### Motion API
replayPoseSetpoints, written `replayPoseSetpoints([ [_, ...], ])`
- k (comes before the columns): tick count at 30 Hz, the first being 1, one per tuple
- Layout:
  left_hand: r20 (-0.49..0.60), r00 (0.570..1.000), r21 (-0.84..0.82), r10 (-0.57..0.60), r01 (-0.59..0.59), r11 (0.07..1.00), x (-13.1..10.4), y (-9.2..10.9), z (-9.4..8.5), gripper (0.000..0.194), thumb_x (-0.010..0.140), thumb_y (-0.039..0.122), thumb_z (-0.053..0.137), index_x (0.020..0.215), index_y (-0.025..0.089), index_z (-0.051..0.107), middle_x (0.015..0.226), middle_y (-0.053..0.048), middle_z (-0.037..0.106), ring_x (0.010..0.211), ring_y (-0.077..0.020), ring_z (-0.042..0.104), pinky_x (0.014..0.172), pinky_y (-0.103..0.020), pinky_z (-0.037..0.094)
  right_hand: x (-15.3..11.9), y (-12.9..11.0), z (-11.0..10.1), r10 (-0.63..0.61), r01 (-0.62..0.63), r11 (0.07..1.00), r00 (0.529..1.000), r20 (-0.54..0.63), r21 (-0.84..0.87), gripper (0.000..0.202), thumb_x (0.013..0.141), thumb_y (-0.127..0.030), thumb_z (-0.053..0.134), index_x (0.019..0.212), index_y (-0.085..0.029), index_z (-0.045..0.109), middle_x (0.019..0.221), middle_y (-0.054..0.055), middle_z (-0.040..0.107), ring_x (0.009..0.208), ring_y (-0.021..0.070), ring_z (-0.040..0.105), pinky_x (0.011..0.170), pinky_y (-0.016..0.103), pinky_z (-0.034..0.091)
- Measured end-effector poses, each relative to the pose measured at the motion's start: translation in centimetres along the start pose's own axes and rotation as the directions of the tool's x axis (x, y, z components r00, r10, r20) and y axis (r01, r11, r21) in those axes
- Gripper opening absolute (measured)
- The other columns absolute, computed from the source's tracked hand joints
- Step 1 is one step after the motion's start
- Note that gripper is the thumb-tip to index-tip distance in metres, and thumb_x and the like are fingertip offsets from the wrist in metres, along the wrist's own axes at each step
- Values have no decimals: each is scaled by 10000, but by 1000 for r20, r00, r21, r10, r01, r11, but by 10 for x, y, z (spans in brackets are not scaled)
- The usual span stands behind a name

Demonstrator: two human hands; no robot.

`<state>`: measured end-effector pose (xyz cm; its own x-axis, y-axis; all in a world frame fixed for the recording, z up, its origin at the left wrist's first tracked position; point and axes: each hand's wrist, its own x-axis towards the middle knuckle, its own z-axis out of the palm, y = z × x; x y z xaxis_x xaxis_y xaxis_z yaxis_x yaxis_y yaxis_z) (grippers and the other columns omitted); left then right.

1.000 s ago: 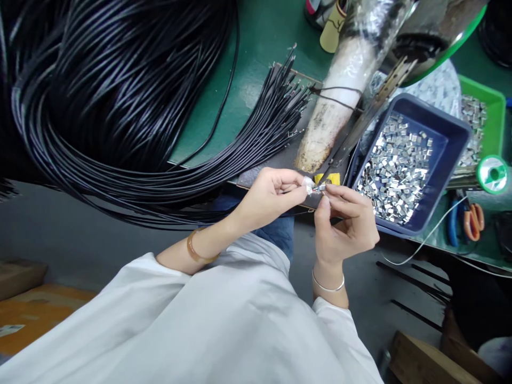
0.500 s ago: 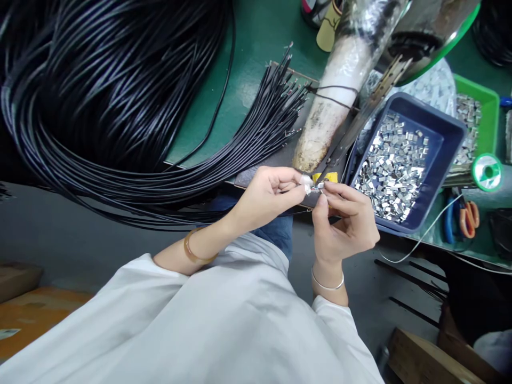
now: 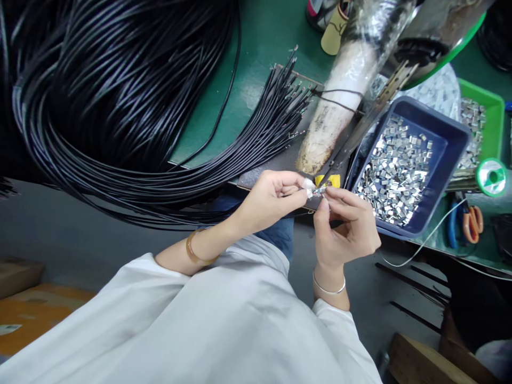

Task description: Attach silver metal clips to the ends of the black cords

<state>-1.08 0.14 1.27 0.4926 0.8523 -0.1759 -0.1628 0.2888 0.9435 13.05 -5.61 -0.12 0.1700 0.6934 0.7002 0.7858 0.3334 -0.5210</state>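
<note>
My left hand is closed in a pinch, with white wrapping on a fingertip. It grips the end of a black cable, mostly hidden by the fingers; tiny wires show at the tips. Facing it, my right hand pinches a small silver metal connector between thumb and forefinger. The two sets of fingertips almost meet. Just above them comes down the dark, narrow tip of what looks like a soldering iron. A yellow piece lies right behind the fingertips.
A bundle of black cables with stripped ends lies to the left, beside a large coil. At right stand a blue tray of metal connectors, a green tray, a spool and pliers. A wrapped white tube slants overhead.
The whole view has shifted slightly, so the bench things sit a little lower and further right. Both hands keep their pinch, with the connector showing a bit more plainly.
</note>
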Motion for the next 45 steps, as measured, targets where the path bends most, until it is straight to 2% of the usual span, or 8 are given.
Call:
replayPoseSetpoints([
  [8,-1,1000,-17,-13,13,1000,1,1,1,103,796,210,612,756,116,622,514,77,362,436,-14,259,420,-171,197,1,0,-1,6,-6,1000,1000,17,10,184,754,-76,700,872,-201,635,982,20,732,790,120,700,534,203,563],
  [18,-11,1000,-87,-19,18,996,3,2,-1,126,792,217,644,713,122,618,484,88,361,399,-7,232,400,-184,206,5,0,0,94,-100,991,993,77,86,143,791,-109,682,884,-210,641,977,16,718,834,127,699,517,205,543],
  [26,-37,999,5,9,-8,1000,4,7,0,140,791,240,642,726,116,643,497,70,392,413,-15,285,402,-180,205,11,-1,-4,22,-22,1000,996,84,-4,160,799,-116,676,914,-227,669,1006,14,724,856,143,708,540,225,573],
  [33,1,1000,26,-5,5,1000,4,2,-5,134,800,203,604,702,114,621,509,68,381,434,-18,268,420,-182,192,5,3,-2,-58,61,997,994,88,-39,174,778,-102,688,880,-215,605,984,12,733,809,118,715,610,208,585],
  [36,32,999,28,2,-3,1000,2,0,-4,138,817,218,598,734,112,629,526,67,364,461,-26,265,435,-183,195,4,4,-3,-13,15,1000,995,101,-23,156,819,-125,647,929,-222,595,992,5,730,821,111,715,592,194,570],
  [40,81,996,87,45,-52,995,-3,-2,-1,128,834,218,593,800,110,652,539,67,355,488,-39,272,458,-188,224,6,3,-6,128,-136,990,982,138,46,127,850,-161,629,938,-243,587,875,-35,693,801,99,699,649,205,585],
  [43,55,975,217,217,-224,950,-9,-4,-2,101,820,192,621,861,117,674,624,32,504,537,-50,376,505,-189,310,9,4,-10,255,-276,954,952,168,116,70,865,-221,626,895,-244,567,818,-32,639,732,99,666,639,231,588],
  [45,86,944,265,320,-331,906,-12,-5,-5,102,824,194,630,867,123,688,715,-5,612,598,-63,480,565,-188,382,11,6,-12,292,-344,918,923,249,199,76,877,-259,613,871,-236,541,810,-36,625,710,96,659,616,232,581],
])
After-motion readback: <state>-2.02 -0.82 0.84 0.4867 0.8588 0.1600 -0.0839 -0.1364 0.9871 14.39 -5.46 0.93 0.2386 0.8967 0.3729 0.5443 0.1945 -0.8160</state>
